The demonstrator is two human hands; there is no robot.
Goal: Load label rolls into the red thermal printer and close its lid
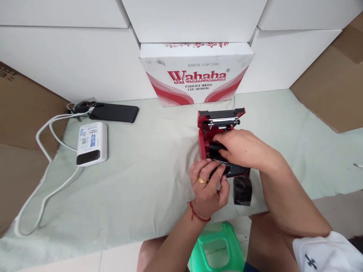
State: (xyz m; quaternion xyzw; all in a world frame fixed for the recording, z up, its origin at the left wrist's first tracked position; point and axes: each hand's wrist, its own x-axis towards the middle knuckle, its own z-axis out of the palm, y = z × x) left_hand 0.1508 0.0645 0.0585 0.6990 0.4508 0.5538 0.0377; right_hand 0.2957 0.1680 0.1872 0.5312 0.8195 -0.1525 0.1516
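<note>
A small red and black machine [202,143] stands on the cloth with its lid [221,115] raised; a metal rod and a roller show under the lid. My right hand [246,149] reaches into the body from the right, thumb and fingers closed round a black roll [216,148]. At the front edge, my left hand [208,183] has its fingers bent and pressed on the machine's dark front part; something shiny and black shows between them, partly hidden. A glossy black block [242,190] lies just in front of the machine, near my right forearm.
Behind the machine stands a white and red water carton [198,77], backed by white boxes [70,60]. To the left lie a black phone [116,112], a white power bank [92,143] with a cable [42,181], and keys [81,107]. A green stool [217,249] is below the table edge.
</note>
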